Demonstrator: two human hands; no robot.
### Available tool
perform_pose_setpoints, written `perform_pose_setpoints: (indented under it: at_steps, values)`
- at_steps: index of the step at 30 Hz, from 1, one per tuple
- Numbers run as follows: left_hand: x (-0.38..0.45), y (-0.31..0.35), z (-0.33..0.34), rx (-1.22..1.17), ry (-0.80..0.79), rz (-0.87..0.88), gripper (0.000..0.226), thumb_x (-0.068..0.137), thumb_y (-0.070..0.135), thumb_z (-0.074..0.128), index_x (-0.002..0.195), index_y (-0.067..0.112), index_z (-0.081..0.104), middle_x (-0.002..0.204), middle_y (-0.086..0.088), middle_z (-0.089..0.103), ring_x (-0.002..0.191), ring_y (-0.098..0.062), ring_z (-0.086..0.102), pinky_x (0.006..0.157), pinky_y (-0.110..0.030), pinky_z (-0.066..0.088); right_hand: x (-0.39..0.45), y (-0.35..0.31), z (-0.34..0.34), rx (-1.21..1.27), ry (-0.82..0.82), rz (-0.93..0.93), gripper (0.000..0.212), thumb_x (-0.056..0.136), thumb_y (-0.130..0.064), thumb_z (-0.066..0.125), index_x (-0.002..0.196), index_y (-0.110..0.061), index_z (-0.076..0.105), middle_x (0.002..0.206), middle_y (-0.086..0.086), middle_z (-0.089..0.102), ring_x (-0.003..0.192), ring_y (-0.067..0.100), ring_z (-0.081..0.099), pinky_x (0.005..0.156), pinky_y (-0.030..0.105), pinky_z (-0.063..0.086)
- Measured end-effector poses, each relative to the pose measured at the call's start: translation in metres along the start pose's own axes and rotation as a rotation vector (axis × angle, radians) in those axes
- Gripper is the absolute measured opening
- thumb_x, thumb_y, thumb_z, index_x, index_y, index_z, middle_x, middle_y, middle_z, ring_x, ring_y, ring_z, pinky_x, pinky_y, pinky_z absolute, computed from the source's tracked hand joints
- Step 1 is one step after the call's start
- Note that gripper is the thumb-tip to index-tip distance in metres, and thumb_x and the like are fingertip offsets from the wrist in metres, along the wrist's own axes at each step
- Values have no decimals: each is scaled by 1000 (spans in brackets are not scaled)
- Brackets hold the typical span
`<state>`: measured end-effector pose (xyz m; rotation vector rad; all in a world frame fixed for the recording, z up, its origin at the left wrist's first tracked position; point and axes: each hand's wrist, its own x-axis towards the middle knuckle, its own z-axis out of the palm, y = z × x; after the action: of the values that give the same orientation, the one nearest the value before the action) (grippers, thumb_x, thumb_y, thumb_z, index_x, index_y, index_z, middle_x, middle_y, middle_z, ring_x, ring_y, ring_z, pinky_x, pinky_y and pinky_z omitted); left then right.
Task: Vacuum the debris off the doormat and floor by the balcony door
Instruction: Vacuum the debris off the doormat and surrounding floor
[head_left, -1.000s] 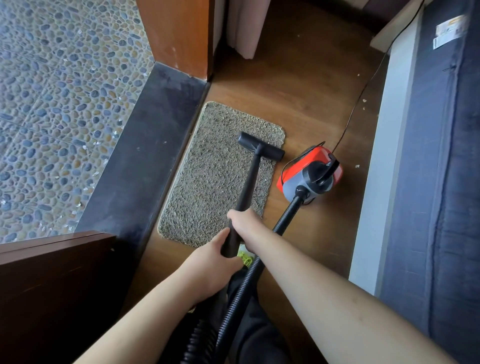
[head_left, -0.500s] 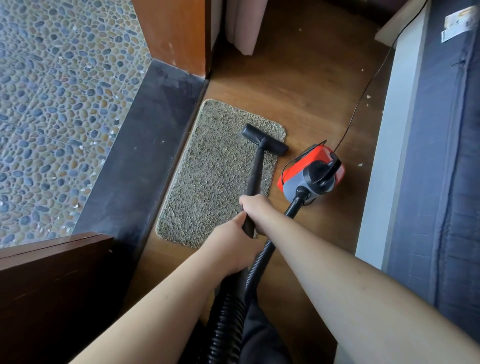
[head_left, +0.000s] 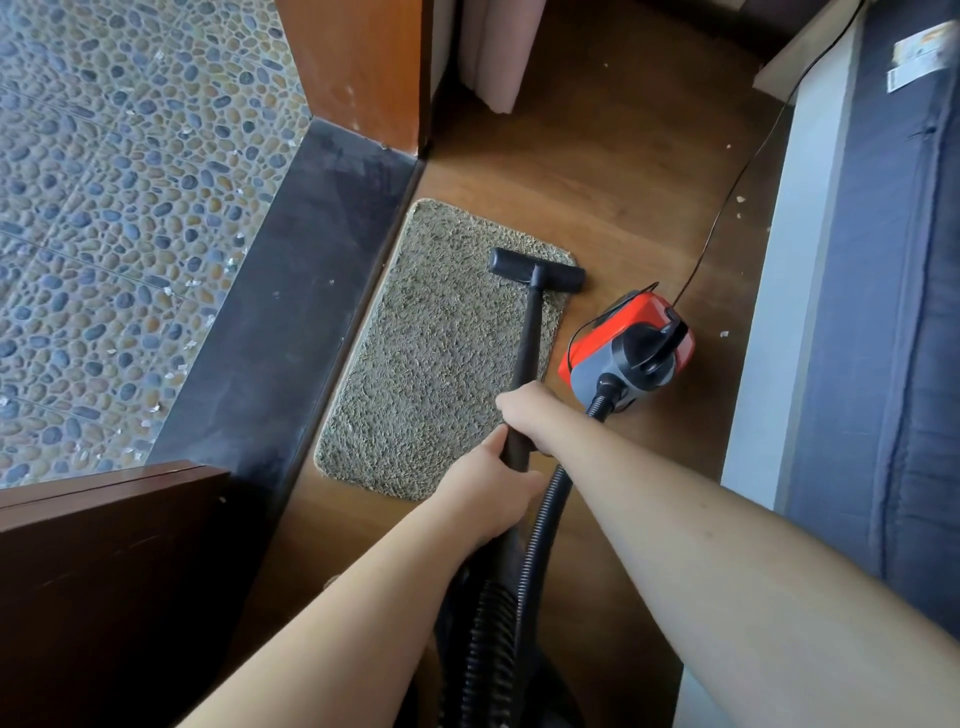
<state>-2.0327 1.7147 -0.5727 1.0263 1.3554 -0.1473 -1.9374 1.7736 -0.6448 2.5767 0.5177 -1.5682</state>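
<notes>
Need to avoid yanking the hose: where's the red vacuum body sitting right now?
In the head view the red vacuum body sits on the wooden floor just right of the doormat, between it and the white bed base, beyond the right hand.

I see a brown wooden floor (head_left: 597, 171) carrying everything here. A shaggy grey-brown doormat (head_left: 436, 364) lies flat on it, one long edge running beside the dark stone threshold (head_left: 291, 291). The black vacuum head (head_left: 537, 271) sits on the mat's far right corner, its right end reaching past the mat's edge. A red and grey vacuum cleaner (head_left: 631, 351) stands on the bare wood just beside the mat's right side. A thin black cord (head_left: 727, 208) trails from it across the boards. Small pale crumbs (head_left: 723, 334) dot the wood near the white base on the right.
</notes>
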Motion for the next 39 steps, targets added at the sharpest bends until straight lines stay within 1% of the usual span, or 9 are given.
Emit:
perform_pose_setpoints:
  at_steps: [2, 7, 12, 18, 23, 27, 31, 34, 39]
  values:
    - [-6, -10, -9, 134, 29, 14, 57, 85, 31, 60, 139, 39, 44, 89, 1, 64, 85, -27, 63, 74, -28, 49, -6, 2, 18, 56, -3, -5, 44, 92, -24, 53, 132, -6, 47, 108, 10, 59, 88, 27, 57, 69, 31, 45]
    - [-38, -38, -33, 234, 36, -38, 74, 82, 33, 62, 148, 48, 32, 82, 9, 59, 72, -15, 58, 59, -23, 42, -29, 11, 57, 93, -62, 6, 52, 91, -27, 53, 138, -9, 41, 125, 13, 59, 105, 31, 60, 77, 35, 48]
    - [-56, -39, -38, 196, 37, -45, 70, 83, 31, 62, 145, 49, 35, 80, 12, 61, 64, -12, 63, 58, -23, 51, -34, 17, 65, 95, -35, -19, 48, 91, -27, 54, 134, -9, 44, 126, 13, 60, 108, 32, 61, 87, 38, 52]
    - [-58, -31, -32, 153, 8, -21, 55, 81, 27, 59, 131, 47, 46, 80, 5, 66, 65, -18, 64, 72, -35, 59, -23, 27, 53, 90, -14, -44, 49, 89, -26, 55, 133, -8, 48, 124, 12, 62, 102, 29, 62, 73, 31, 44]
    - [-49, -16, -23, 130, 12, 35, 53, 82, 28, 61, 129, 49, 48, 75, 11, 63, 62, -11, 59, 74, -32, 57, -13, 29, 29, 119, 16, -71, 46, 88, -26, 55, 130, -10, 48, 119, 12, 62, 90, 28, 59, 61, 27, 39]
    - [-27, 5, -16, 97, 26, 62, 48, 82, 25, 59, 128, 40, 53, 73, 8, 62, 64, -14, 58, 73, -30, 52, -3, 16, 3, 152, 62, -99, 45, 87, -29, 55, 127, -8, 53, 116, 13, 64, 91, 28, 61, 66, 28, 43]
    - [-12, 19, -9, 69, 19, 49, 52, 86, 25, 59, 136, 34, 49, 95, -1, 68, 85, -25, 66, 82, -35, 54, 2, 10, -19, 117, 78, -97, 38, 96, -30, 49, 126, -7, 55, 92, 8, 55, 65, 21, 49, 45, 23, 28]
    - [-10, 15, -6, 95, 45, 25, 54, 87, 28, 60, 140, 29, 46, 105, -3, 67, 96, -27, 66, 85, -34, 54, 1, 8, -11, 122, 38, -88, 39, 96, -30, 49, 126, -6, 55, 98, 9, 53, 65, 21, 49, 49, 23, 33]
    - [-31, -15, -13, 94, 21, -14, 48, 84, 26, 59, 129, 41, 50, 87, 0, 68, 71, -23, 65, 78, -38, 59, -15, 20, 22, 133, -19, -28, 43, 96, -31, 48, 133, -8, 48, 100, 9, 55, 74, 24, 51, 54, 26, 35]
